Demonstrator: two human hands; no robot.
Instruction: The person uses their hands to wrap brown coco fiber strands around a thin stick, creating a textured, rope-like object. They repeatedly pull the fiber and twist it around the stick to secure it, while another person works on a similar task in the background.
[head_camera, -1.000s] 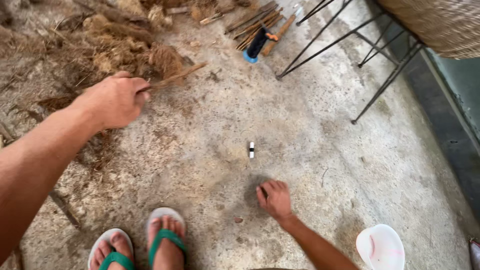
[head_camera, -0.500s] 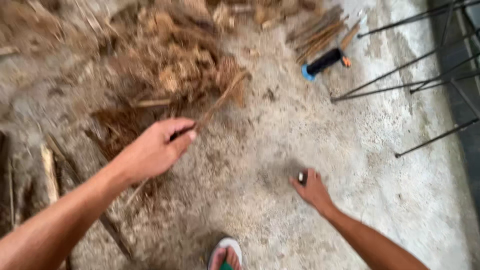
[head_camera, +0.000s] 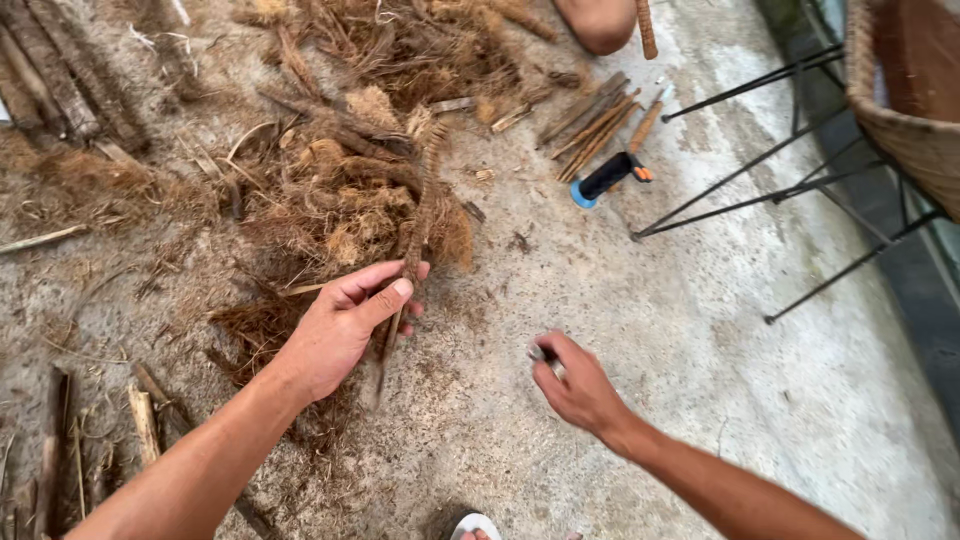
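Note:
My left hand (head_camera: 345, 325) grips a long brown fibrous stalk (head_camera: 420, 215) that runs up from my fingers into a heap of dry husk fibre (head_camera: 350, 190). My right hand (head_camera: 575, 385) hovers low over the concrete floor and pinches a small dark and silver object (head_camera: 545, 358) between thumb and fingers. The two hands are about a hand's width apart, the left one nearer the heap.
A black, blue and orange handled tool (head_camera: 607, 175) lies beside a bundle of sticks (head_camera: 597, 125). Black metal frame legs (head_camera: 760, 190) and a woven basket (head_camera: 900, 90) stand at right. Another person's limb (head_camera: 600, 20) shows at top. Split wood (head_camera: 50, 75) lies left.
My right hand has picked the small object up off the floor. My left hand has kept its stalk and moved closer to the fibre heap as the view shifted.

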